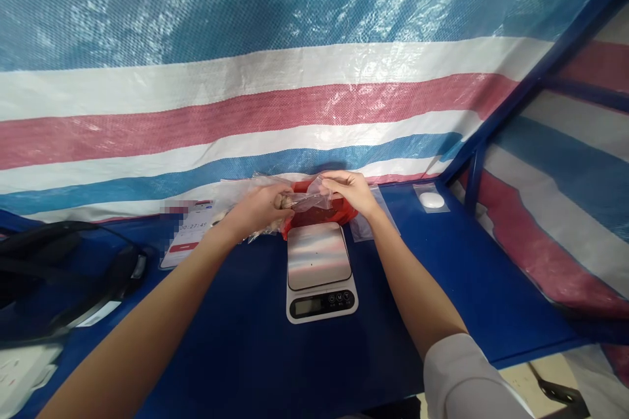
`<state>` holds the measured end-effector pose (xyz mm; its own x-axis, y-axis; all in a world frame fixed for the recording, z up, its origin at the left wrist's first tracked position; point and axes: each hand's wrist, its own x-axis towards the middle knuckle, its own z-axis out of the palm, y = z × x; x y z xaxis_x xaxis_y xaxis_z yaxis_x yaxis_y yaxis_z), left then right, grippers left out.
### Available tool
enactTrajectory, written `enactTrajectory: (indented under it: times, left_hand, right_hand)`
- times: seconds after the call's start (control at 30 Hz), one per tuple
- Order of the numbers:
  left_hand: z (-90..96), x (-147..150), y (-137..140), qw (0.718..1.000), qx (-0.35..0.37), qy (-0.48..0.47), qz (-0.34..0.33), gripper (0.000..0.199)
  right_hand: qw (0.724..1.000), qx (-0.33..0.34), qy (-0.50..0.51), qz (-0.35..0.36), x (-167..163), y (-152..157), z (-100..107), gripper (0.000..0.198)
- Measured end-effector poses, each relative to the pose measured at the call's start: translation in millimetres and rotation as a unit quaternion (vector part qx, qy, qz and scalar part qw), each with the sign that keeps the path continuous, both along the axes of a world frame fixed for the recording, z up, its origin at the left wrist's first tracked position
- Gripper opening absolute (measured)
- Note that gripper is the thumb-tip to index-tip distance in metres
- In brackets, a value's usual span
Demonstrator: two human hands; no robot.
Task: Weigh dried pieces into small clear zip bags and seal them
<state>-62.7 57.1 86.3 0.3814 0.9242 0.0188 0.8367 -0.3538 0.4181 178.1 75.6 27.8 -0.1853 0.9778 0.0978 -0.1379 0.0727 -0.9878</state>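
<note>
Both hands are raised behind a white kitchen scale point(319, 258), over a red plastic bag point(346, 209) with dark contents. A clear plastic bag point(312, 199) stretches between them. My left hand point(258, 209) has its fingers closed on the bag's left part, where small pale brown lumps show near the fingertips. With thumb and fingers, my right hand point(348, 188) pinches the bag's other end. The metal-looking scale plate carries only a couple of dark specks, and its display shows no readable figure. More clear bags with pale pieces lie behind my left hand, partly hidden.
A phone point(189, 236) showing a timer lies at the left, near a black headset-like object point(113, 268). A white device point(24, 376) sits at the lower left. On the right are a flat clear bag point(362, 229) and a white oval object point(431, 200). A striped tarp point(246, 105) hangs behind the blue table point(236, 353).
</note>
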Motion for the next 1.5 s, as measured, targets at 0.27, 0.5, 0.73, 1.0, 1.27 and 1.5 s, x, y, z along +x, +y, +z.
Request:
enactTrajectory:
  times: [0.27, 0.5, 0.73, 1.0, 1.27, 1.5]
  left_hand:
    - [6.7, 0, 8, 0.999, -0.015, 0.016, -0.031, 0.035]
    - [0.5, -9, 18, 0.99, -0.035, -0.115, 0.075, 0.061]
    - [-1.7, -11, 27, 0.983, -0.021, -0.164, 0.084, 0.064]
    - [4.9, -5, 31, 0.993, 0.012, -0.108, 0.056, 0.056]
    - [10.4, 1, 35, 0.992, 0.046, -0.101, 0.052, 0.047]
    - [5.6, 5, 35, 0.99, 0.046, -0.126, 0.036, 0.044]
  right_hand:
    - [1.0, -0.01, -0.009, 0.024, 3, 1, -4, 0.036]
    - [0.999, -0.046, -0.007, 0.015, 6, 5, -13, 0.026]
    - [0.995, -0.056, -0.079, -0.028, 5, 6, -14, 0.01]
    - [0.989, -0.047, -0.137, -0.037, 2, 5, -16, 0.011]
    - [0.98, -0.01, -0.195, -0.036, 3, 8, -24, 0.01]
    - [0.972, -0.001, -0.233, -0.027, 4, 9, -28, 0.013]
